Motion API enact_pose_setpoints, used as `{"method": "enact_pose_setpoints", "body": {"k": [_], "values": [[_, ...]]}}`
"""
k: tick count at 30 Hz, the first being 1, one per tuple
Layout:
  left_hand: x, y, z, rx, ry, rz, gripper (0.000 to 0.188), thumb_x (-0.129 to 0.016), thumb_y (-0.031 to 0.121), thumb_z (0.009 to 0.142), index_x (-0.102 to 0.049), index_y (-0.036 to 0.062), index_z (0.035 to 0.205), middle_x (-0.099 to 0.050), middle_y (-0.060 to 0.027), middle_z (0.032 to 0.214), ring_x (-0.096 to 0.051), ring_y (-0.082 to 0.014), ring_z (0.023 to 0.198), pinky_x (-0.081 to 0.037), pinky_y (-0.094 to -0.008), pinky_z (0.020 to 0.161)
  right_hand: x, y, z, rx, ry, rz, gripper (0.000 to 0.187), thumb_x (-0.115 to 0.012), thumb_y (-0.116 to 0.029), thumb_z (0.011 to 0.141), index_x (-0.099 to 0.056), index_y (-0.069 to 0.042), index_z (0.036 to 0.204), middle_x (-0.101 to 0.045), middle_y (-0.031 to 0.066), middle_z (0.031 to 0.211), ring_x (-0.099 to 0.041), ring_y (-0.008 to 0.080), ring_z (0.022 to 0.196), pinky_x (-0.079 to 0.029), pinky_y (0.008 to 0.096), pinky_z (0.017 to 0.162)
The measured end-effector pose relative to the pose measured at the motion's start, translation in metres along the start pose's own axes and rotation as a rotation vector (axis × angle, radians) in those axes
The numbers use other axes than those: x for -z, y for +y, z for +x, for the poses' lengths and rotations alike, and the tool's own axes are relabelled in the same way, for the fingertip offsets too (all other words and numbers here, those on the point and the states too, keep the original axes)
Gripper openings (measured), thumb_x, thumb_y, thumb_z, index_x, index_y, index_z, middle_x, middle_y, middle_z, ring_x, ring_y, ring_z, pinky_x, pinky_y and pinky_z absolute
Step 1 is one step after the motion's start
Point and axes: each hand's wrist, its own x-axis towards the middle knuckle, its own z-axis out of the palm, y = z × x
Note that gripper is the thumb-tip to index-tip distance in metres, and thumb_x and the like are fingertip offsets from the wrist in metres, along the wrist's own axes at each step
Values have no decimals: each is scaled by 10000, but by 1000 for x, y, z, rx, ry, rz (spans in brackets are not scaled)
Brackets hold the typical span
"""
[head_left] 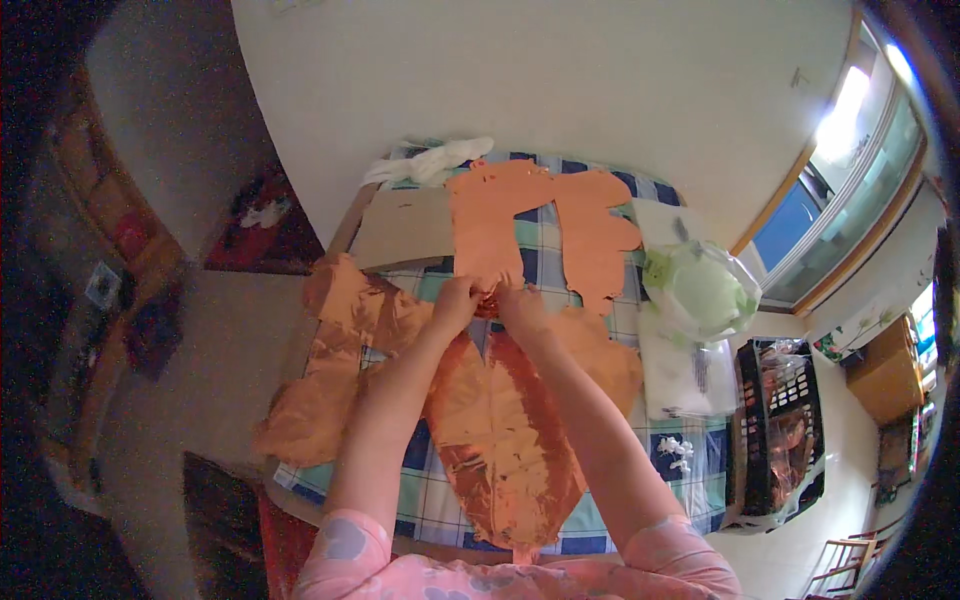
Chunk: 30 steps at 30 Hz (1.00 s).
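Note:
Near the middle of the table, my left hand (460, 300) and my right hand (518, 303) are close together, fingers closed on the crumpled end of shiny copper-orange foil (487, 303). Which piece this gathered end belongs to is hard to tell. Below it, between my forearms, lies a long, wrinkled foil piece (500, 440) with a narrow tail near me, like a flat foil balloon. Beyond my hands, a matte orange foil shape (485, 215) joins a wavy-edged one (595, 235). More wrinkled foil (350, 335) lies left of my left arm, partly hidden by it.
A checked cloth (430, 510) covers the table. A tan board (405, 228) and white cloth (435, 160) lie far left. Clear plastic with pale green contents (705, 290), a white sheet (685, 375) and small white scraps (675, 452) lie right. A black basket (785, 430) stands beyond.

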Motion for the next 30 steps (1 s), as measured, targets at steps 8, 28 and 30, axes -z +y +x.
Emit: {"method": "enact_pose_setpoints", "body": {"k": [8, 28, 30], "values": [[22, 23, -20, -525, 99, 528, 191, -566, 108, 800, -648, 59, 965, -629, -96, 1010, -538, -280, 1081, -425, -426, 954, 13, -2, 16, -631, -119, 662, 163, -482, -228, 945, -542, -101, 1028, -660, 215, 810, -647, 413, 804, -498, 532, 690], [-3, -3, -4, 17, 87, 273, 158, -647, 232, 831, -671, 75, 832, -666, -156, 800, -642, -363, 759, -494, -475, 646, 29, 3, 20, -612, -98, 656, 261, -532, -334, 936, -618, -97, 1004, -678, 199, 912, -640, 411, 877, -498, 498, 714], [-3, -5, -3, 13, 161, 243, 152, -645, 219, 835, -654, 67, 829, -660, -161, 778, -640, -365, 737, -491, -478, 642, 35, -1, 19, -504, -152, 663, 245, -584, -308, 908, -625, -93, 1017, -683, 192, 912, -648, 401, 865, -506, 476, 716]]}}
